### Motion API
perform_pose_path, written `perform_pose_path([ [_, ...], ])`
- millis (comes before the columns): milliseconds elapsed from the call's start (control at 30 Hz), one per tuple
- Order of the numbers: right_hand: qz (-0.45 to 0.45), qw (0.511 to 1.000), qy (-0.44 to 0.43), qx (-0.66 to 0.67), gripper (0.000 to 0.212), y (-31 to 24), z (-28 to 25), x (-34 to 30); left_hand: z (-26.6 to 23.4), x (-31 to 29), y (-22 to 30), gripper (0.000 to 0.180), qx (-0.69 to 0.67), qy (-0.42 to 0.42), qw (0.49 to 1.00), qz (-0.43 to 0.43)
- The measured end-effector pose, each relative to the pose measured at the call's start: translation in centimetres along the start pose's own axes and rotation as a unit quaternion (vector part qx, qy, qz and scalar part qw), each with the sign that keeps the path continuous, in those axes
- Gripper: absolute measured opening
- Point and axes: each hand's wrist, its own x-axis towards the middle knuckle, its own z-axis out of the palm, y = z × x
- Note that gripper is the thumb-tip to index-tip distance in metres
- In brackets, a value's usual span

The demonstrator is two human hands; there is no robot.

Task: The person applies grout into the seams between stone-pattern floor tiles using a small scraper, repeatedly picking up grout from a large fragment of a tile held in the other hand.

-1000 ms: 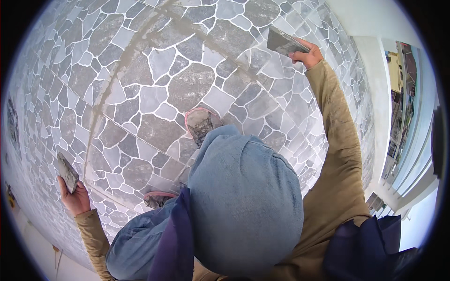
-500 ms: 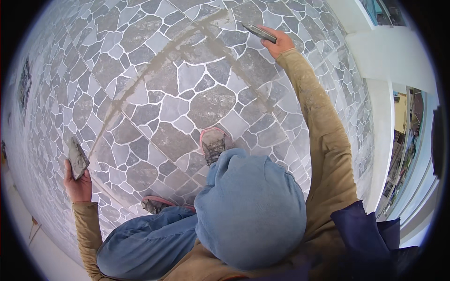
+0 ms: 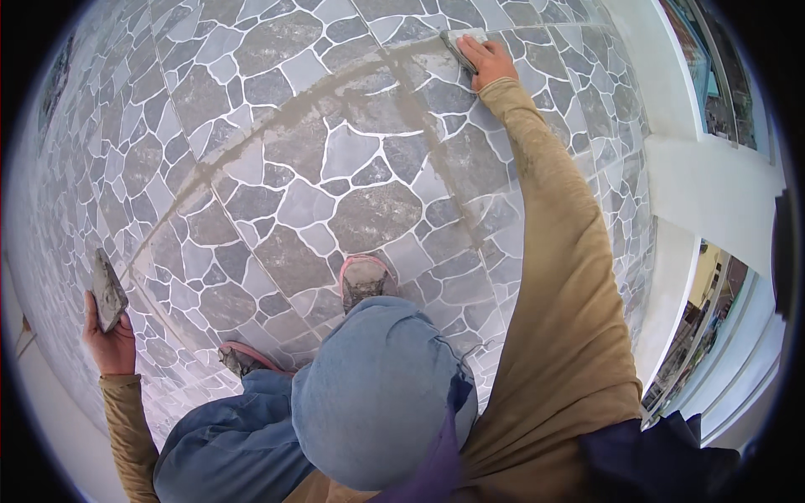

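My left hand (image 3: 111,342) is closed on a flat, dark grey slab (image 3: 107,289) smeared with wet paste, held up at the far left. My right hand (image 3: 489,65) reaches far forward, fingers laid over a flat grey spreader (image 3: 456,52) that rests against the floor; its exact kind is partly hidden. Beside it, smears of wet grey grout (image 3: 312,95) run along the joints of the stone-patterned floor tiles (image 3: 375,215). One smear stretches left in a long curve, another runs down toward the middle right.
My blue-trousered knee (image 3: 377,394) and two shoes, one of them a muddy pink-edged shoe (image 3: 365,281), are on the tiles close to me. A white wall (image 3: 713,180) with openings borders the right side. Pale edging (image 3: 50,394) lies at the lower left.
My right hand has brought the spreader down from above the floor onto the tiles by the end of the grout smear. The left hand keeps its slab. My view has shifted.
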Motion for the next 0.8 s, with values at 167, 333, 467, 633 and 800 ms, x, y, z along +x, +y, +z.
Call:
perform_pose_path([
  [167, 0.012, 0.987, -0.157, -0.012, 0.063, 1.0, -3.5, -0.1, 8.6, 0.8, 4.1, 0.040, 0.011, -0.087, 0.994, -0.061],
  [333, 0.199, 0.971, -0.122, 0.058, 0.055, -0.3, -4.1, 5.1, 21.0, 9.6, 2.4, 0.033, -0.035, -0.217, 0.974, -0.057],
  [467, 0.091, 0.995, -0.048, -0.019, 0.054, -7.4, -2.4, 2.6, 32.8, 15.7, -3.0, 0.027, -0.189, -0.332, 0.924, -0.035],
  [633, 0.308, 0.875, -0.019, 0.373, 0.047, -4.2, -13.0, 0.5, 41.9, 15.6, -6.8, 0.029, -0.272, -0.342, 0.898, -0.046],
  [800, 0.302, 0.708, 0.191, 0.609, 0.049, -8.4, -32.8, -0.1, 47.2, 13.5, -6.3, 0.030, -0.288, -0.391, 0.866, -0.121],
])
